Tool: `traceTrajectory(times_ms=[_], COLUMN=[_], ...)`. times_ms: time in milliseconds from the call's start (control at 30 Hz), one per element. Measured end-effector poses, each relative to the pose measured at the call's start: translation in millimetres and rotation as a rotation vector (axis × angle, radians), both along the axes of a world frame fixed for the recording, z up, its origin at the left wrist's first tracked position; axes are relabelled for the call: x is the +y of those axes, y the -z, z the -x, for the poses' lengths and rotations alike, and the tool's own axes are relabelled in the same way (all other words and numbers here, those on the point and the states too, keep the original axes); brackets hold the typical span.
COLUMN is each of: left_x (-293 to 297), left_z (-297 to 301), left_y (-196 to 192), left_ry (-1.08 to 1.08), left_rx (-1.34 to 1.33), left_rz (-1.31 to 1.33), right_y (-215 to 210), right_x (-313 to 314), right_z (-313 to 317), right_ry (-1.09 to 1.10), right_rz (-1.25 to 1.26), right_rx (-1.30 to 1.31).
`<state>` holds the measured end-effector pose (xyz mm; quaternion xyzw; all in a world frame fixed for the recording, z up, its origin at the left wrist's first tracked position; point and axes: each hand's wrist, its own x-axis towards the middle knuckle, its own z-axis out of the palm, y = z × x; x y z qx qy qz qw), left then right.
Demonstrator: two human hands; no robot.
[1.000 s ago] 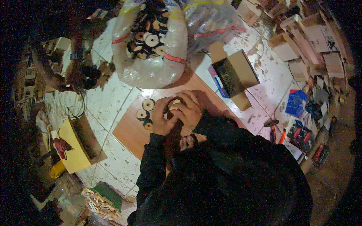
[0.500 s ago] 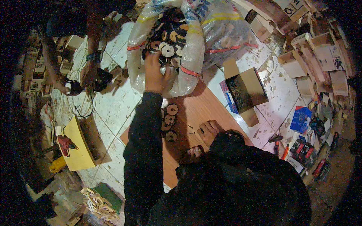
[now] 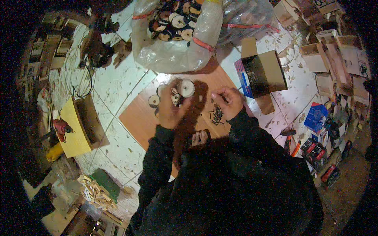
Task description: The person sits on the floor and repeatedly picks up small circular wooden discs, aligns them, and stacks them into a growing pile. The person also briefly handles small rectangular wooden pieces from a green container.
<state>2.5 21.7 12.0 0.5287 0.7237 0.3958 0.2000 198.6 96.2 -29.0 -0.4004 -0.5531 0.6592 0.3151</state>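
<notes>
sack [image 3: 173,61] first: big see-through thing crammed with round wooden pieces, bulging over the back of the board [image 3: 138,114], so the far side is pretty crowded. second sack [image 3: 246,19] behind it to the right, then an open cardboard box [image 3: 275,70] off the board's right side with something dark inside. way over left there's a yellow-sided box [image 3: 75,135] with a red tool [image 3: 62,128] against it (drill-shaped, but too blurry to swear to). a co-worker's hand [image 3: 90,48] is in the shadows up top left, and a hammer [image 3: 288,133] lies out to the right.

count: two sacks, one pale disc [image 3: 189,84] up in the left hand [image 3: 170,113], at least two other discs [image 3: 154,101] beside that hand, partly covered by it. the dark fasteners [image 3: 215,115] are in one loose little heap on the board, too tangled to count.

grip: left one is closed round the pale disc, above the board, flat face up. right hand [image 3: 231,104] is near the heap, fingers curled, thumb and fingertips close together, so a narrow grip. can't tell if there's anything tiny pinched in there.
</notes>
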Motion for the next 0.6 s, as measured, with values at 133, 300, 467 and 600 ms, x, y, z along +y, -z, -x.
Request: traceTrajectory(times_ms=[133, 300, 467, 600], left_x=[-28, -27, -29, -34], left_z=[-31, -31, -24, -21], left_y=[-8, -21, -21, -10], left_ry=[0.141, 0.21, 0.222, 0.234], left_rx=[-0.053, -0.038, -0.123, -0.134], left_rz=[0.049, 0.011, 0.062, 0.08], right_y=[-29, -39, -37, -36], right_x=[-5, -16, -21, -29], right_z=[15, 26, 18, 16], right_ry=[-0.047, -0.027, -0.138, -0.207], right_rz=[0.085, -0.585, -0.916, -0.49], right_rx=[-0.018, -0.203, -0.285, -0.263])
